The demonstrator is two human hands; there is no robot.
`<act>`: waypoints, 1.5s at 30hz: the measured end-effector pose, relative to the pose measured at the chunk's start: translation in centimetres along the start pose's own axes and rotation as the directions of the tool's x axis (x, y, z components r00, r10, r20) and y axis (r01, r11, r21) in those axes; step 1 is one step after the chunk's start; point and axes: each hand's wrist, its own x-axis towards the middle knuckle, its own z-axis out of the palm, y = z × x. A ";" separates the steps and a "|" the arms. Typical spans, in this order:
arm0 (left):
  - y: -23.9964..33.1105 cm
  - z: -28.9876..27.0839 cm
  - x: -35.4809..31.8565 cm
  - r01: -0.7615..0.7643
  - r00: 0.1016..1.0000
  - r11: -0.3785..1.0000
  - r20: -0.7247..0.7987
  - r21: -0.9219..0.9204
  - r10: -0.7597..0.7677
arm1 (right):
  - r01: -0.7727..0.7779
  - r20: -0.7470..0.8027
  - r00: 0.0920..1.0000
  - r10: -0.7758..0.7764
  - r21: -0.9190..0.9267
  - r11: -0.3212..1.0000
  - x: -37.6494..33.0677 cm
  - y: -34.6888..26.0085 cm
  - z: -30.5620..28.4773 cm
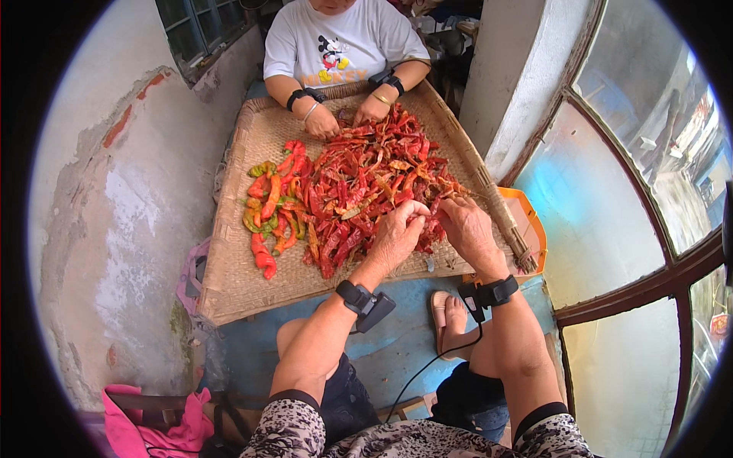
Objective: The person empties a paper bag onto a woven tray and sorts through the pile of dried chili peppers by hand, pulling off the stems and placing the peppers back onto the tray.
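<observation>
Both hands (431,229) pinch red chillies (366,183) (fingers closed)

Both my forearms come up from the lower edge, bare below short patterned sleeves, each with a black band strapped at the wrist. My left hand (395,237) is curled, back upward, fingers bent in toward the thumb in a pinch. My right hand (467,231) sits just beside it, also knuckles up, fingers curled down and closed, its fingertips nearly meeting my left.
</observation>
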 end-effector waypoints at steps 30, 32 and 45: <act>0.5 1.1 -0.1 -0.045 0.991 0.962 -0.106 0.270 0.076 | -0.363 0.154 0.907 0.393 0.760 0.539 2.0 0.3 3.2; 1.4 0.5 -0.1 -0.075 0.996 0.975 -0.031 0.210 0.083 | -0.199 -0.122 0.916 0.382 0.687 0.698 2.6 1.2 3.0; 0.4 1.6 2.5 -0.221 0.975 0.785 0.121 0.579 0.185 | -0.498 -0.297 0.843 0.449 -0.116 0.859 -3.5 6.9 -5.7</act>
